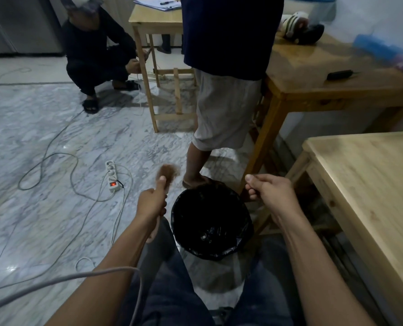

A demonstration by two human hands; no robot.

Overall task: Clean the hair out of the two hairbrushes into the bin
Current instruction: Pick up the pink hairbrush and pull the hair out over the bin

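Observation:
My left hand (151, 203) is closed around a hairbrush (167, 173), head up. A tuft of brown hair sits on the brush head, and the handle end pokes out below my fist. The bin (219, 254), lined with a black bag, stands on the floor between my knees, just right of the brush. My right hand (269, 189) hovers over the bin's far right rim with thumb and fingers pinched together; I see nothing between them. No second hairbrush can be identified.
A person's leg (202, 158) stands right behind the bin. Another person (97, 55) crouches at the far left. A power strip (112, 176) and cables lie on the marble floor. Wooden tables stand to the right (372, 184) and behind (313, 74), the latter bearing a small black object (339, 74).

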